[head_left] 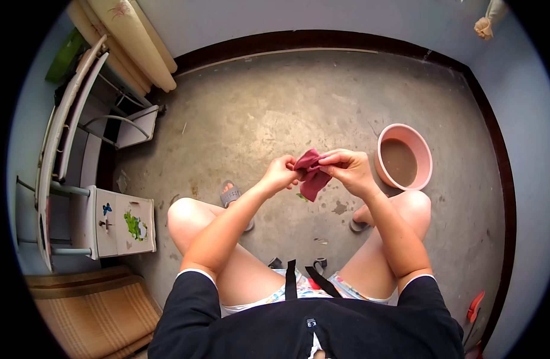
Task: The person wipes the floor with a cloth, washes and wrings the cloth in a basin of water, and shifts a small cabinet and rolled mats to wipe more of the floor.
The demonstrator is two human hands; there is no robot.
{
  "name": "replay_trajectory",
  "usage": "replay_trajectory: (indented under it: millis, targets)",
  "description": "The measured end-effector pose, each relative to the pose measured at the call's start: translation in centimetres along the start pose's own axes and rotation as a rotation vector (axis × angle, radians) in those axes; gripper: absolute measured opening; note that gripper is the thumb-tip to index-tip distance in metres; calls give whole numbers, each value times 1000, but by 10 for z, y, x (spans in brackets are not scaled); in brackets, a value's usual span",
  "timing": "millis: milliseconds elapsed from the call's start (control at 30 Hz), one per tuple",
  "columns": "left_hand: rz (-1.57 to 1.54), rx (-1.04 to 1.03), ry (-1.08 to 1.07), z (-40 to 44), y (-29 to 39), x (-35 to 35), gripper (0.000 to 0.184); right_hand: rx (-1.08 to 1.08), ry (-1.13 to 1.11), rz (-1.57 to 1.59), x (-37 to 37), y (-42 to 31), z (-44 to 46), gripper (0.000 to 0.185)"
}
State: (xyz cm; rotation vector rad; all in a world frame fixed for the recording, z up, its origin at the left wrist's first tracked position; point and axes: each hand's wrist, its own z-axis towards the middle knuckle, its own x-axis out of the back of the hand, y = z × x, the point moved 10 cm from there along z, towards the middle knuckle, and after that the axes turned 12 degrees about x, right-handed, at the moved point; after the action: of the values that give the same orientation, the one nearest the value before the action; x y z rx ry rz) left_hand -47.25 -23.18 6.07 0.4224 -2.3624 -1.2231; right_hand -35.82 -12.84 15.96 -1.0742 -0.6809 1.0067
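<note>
Head view: a red cloth (314, 185) sits between left hand (280, 172) and right hand (351, 170), each pinching its own side with fingertips.

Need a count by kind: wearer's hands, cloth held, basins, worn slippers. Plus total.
Left hand and right hand: 2
Maroon cloth, held in both hands: 1
Pink basin: 1
Grey slippers, worn: 2
Total: 6
</note>
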Motion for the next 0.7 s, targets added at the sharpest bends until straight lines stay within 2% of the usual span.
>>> replay_trajectory:
  millis: [33, 67, 100, 167, 233, 300, 367, 400, 433, 500, 533, 567, 600, 633, 667, 700]
  targets:
    - [-135, 133, -22, 3, -15, 0, 13, 11, -2, -20, 2, -1, 1, 11]
    - [-206, 130, 9, 5, -17, 6, 7, 22, -3, -39, 4, -2, 2, 12]
    - [-239, 69, 66, 12, -18, 18, 8, 21, -3, -38, 6, -2, 3, 12]
    - [-128, -57, 226, 6, 3, 53, 13, 55, -4, -421, 20, -4, 6, 11]
    - [-32, -93, 265, -9, 28, 68, 15, 136, -6, -527, 21, 0, 6, 12]
    - [-1, -81, 240, -14, 30, 70, 18, 74, -63, -599, 15, 11, 3, 13]
    - [390, -97, 242, -14, 28, 65, 23, 74, -104, -626, 11, 8, 1, 12]
    - [463, -46, 200, -16, 24, 62, 26, -13, -163, -588, 9, 15, -2, 13]
    - [464, -47, 202, -23, 26, 65, 26, -100, -221, -549, 6, 20, -5, 13]
    - [489, -101, 48, -36, 33, 53, 26, -138, -302, -543, 6, 16, -8, 12]
    - [464, -54, -73, -39, 30, 49, 28, -216, -338, -371, 3, 21, -12, 10]
    - [467, -57, -70, -37, 27, 56, 28, -290, -370, -199, -2, 23, -15, 8]
    - [81, -105, -239, -44, 36, 54, 30, -296, -252, 63, 3, 18, -10, 8]
    - [-310, -147, -402, -51, 47, 52, 32, -295, -138, 261, 10, 14, -5, 24]
    - [-691, -201, -551, -59, 59, 52, 43, -255, 26, 513, 14, 11, 4, 32]
    - [-695, -198, -547, -60, 55, 49, 43, -213, 193, 763, 14, 6, 10, 41]
